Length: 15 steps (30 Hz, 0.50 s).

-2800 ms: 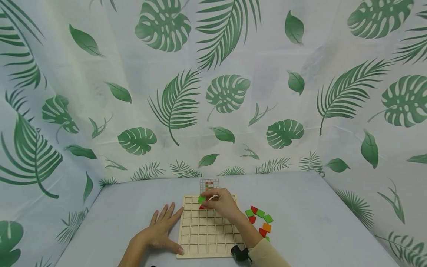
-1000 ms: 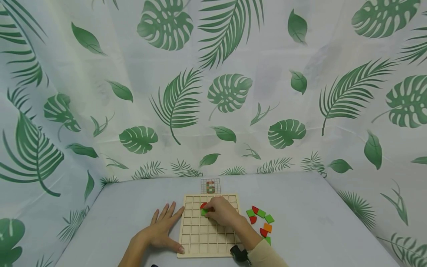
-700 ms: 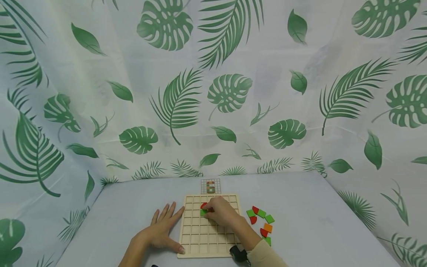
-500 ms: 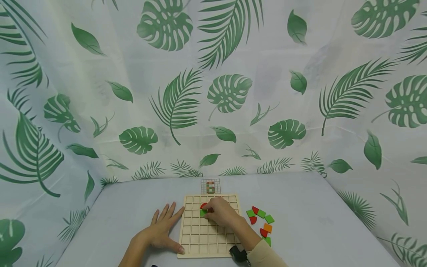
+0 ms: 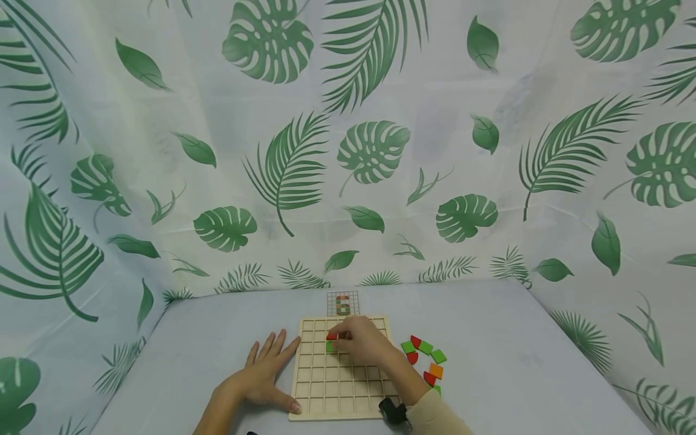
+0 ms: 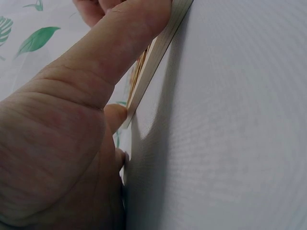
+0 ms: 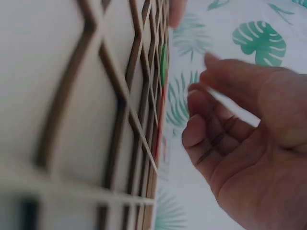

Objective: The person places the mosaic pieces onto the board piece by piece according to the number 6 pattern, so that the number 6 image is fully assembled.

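A wooden grid board lies flat on the table. In its upper part, a green square tile sits in a cell just below a red quarter-round tile. My right hand hovers over these two, partly covering the red one. In the right wrist view that hand's fingers are loosely bent, apart from the board and with nothing between them. My left hand is spread along the board's left side. Its thumb rests on the front left corner, and fingertips touch the left edge.
Several loose tiles lie right of the board: red quarter-rounds, green squares and an orange square. Behind the board lies a gridded card with a coloured 6-shaped pattern. A black device is at the right wrist. Leaf-print cloth surrounds the table.
My right hand brought the green tile down from above the red tile into the cell below it. It has since let go and lifted slightly. The left hand stays put.
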### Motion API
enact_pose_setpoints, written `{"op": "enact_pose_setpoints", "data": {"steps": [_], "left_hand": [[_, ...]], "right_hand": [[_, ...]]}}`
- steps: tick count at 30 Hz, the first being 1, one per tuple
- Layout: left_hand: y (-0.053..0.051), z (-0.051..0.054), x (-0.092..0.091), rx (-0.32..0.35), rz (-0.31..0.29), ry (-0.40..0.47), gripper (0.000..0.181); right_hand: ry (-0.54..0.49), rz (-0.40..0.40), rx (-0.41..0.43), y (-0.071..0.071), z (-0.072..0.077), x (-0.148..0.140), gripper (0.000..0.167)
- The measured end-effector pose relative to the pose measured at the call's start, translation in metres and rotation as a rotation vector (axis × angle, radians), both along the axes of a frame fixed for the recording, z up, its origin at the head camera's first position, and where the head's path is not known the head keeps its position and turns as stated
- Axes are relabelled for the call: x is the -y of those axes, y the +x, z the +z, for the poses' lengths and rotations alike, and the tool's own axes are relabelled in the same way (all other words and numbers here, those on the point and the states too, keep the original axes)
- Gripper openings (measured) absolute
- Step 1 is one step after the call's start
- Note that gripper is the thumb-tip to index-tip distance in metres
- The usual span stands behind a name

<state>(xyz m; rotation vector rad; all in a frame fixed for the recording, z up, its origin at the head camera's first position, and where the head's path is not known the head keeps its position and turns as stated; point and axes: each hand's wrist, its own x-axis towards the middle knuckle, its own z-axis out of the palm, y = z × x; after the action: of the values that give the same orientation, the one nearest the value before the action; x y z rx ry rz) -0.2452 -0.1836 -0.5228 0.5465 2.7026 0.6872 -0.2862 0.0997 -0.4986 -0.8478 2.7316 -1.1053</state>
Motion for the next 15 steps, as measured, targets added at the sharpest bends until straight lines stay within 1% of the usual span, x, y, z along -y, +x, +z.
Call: {"op": "enact_pose_setpoints", "data": {"steps": [4, 7, 15], "left_hand": [[-0.001, -0.002, 0.0, -0.003, 0.0, -0.006, 0.138], [-0.001, -0.002, -0.001, -0.004, 0.004, -0.008, 0.139], [-0.002, -0.002, 0.0, -0.002, 0.003, -0.005, 0.139]], "right_hand": [[-0.039, -0.001, 0.005, 0.002, 0.012, -0.009, 0.025], [-0.065, -0.012, -0.012, 0.003, 0.019, -0.016, 0.026], [-0.078, -0.044, -0.057, 0.004, 0.028, -0.035, 0.025]]}}
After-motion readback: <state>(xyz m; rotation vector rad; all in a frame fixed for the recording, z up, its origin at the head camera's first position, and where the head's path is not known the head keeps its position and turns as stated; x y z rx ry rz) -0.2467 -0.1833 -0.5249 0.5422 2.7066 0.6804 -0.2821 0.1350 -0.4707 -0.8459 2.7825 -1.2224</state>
